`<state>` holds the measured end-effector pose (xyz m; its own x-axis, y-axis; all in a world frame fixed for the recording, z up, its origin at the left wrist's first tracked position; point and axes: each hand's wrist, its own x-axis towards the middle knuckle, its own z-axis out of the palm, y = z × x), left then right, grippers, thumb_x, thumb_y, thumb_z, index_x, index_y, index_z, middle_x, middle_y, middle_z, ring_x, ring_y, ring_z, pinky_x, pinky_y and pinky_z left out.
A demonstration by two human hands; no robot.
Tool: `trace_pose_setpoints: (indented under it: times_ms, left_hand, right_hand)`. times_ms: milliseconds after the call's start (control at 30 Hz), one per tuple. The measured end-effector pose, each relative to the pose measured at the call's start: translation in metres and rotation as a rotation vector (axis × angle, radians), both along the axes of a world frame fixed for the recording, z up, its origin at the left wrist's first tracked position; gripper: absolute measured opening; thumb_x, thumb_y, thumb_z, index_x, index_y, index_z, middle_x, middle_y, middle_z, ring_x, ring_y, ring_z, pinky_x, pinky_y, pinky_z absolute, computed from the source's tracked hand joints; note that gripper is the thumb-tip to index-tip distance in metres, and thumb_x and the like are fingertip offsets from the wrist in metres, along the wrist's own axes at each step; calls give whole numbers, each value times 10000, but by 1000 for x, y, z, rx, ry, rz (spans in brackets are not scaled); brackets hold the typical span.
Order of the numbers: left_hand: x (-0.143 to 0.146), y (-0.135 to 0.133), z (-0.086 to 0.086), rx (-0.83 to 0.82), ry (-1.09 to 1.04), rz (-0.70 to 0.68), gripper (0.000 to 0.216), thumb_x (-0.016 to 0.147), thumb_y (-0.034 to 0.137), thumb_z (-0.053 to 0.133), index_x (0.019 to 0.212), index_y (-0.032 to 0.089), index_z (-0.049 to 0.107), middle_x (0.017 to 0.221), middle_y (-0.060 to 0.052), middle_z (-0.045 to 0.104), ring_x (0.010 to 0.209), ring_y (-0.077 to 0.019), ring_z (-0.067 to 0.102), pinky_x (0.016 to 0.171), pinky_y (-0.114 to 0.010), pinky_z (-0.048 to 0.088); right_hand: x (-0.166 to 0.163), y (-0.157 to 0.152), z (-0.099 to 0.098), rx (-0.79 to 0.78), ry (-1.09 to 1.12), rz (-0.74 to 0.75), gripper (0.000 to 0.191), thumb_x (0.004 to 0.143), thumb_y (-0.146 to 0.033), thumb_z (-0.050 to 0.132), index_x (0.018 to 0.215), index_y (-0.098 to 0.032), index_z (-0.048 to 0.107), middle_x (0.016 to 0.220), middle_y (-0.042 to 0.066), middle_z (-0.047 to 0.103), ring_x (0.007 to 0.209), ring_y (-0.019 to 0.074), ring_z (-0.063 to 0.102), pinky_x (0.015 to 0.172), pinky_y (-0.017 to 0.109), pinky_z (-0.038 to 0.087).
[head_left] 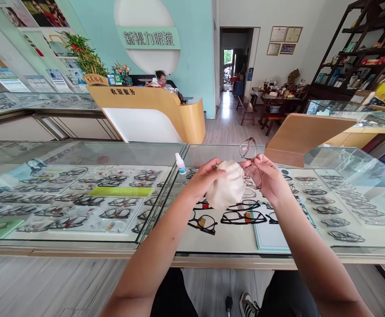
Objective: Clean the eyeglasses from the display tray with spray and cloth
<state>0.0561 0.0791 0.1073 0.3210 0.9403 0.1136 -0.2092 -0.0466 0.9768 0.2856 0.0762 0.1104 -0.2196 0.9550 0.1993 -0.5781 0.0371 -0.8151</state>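
Observation:
My left hand (209, 176) grips a whitish cloth (227, 187), thumb on top, and the cloth hangs down from it over the counter. With closed fingers my right hand (268, 176) holds a pair of glasses (248, 149); one lens stands upright above the fingers, the other sits lower beside the cloth. Whether the cloth touches the lower lens I cannot tell. A small white spray bottle (180, 164) stands on the glass top, left of my left hand.
The glass display case (166, 246) under my hands contains rows of eyeglass frames (243, 216). A brown board (306, 136) stands tilted at the right. Beyond, a person (161, 78) sits behind a wooden reception desk (192, 123); a doorway (227, 88) opens further back.

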Motion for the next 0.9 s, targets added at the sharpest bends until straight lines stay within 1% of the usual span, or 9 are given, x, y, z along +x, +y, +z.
trace_pose_setpoints:
  times_ms: [100,233,367,467,600,700,800,833,900]
  left_hand:
    - [6,1,-4,62,-1,133,438,796,540,897,915,226,618,771,33,659,681,-140,569,651,-246,416]
    - [18,-2,-14,201,76,318,501,885,669,810,904,241,550,704,44,577,614,-132,459,606,-265,332]
    - [29,-11,-22,426,207,436,407,1007,583,719,903,246,516,701,47,470,638,-142,399,639,-293,314]
    - [36,-19,-23,513,268,400,318,1026,488,712,909,246,541,718,43,495,644,-145,424,668,-300,339]
    - [39,-26,-24,546,302,313,224,999,399,741,914,250,597,786,13,635,712,-174,583,742,-313,431]
    - [40,-27,-24,587,316,276,179,1027,369,696,918,251,616,1005,-49,767,829,-205,680,831,-344,492]
    - [39,-27,-25,635,348,271,161,1056,362,660,943,253,625,1270,-98,785,907,-219,719,891,-373,516]
    - [38,-28,-25,653,362,261,161,1064,362,649,949,252,628,1317,-105,776,936,-223,727,914,-380,520]
    - [39,-29,-26,673,367,247,177,1087,372,613,962,250,641,1286,-106,785,982,-230,738,947,-387,524]
  right_hand:
    - [-7,0,-4,5,7,-92,335,854,-343,915,834,-281,586,972,13,844,979,210,767,944,356,567]
    - [-16,1,-12,9,36,-168,375,832,-356,935,811,-281,568,971,-1,835,995,216,758,938,364,567]
    - [-23,0,-16,48,45,-209,401,834,-372,938,779,-280,552,917,-14,820,1001,208,747,927,351,554]
    - [-27,-2,-15,60,40,-240,414,842,-400,924,773,-281,534,936,1,828,989,212,746,903,356,551]
    - [-30,-5,-14,74,35,-285,451,837,-428,930,784,-281,507,945,6,835,969,218,752,901,372,558]
    - [-31,-7,-13,77,37,-308,461,839,-451,933,799,-282,505,961,6,842,1000,219,763,912,372,563]
    - [-33,-9,-12,87,50,-343,453,836,-453,934,809,-286,513,950,8,835,1050,226,769,944,378,566]
    - [-33,-10,-11,91,51,-350,449,835,-451,933,810,-287,516,948,10,832,1057,227,770,952,380,567]
    - [-35,-11,-11,99,52,-349,448,835,-448,932,810,-287,515,955,11,828,1057,226,769,965,385,569]
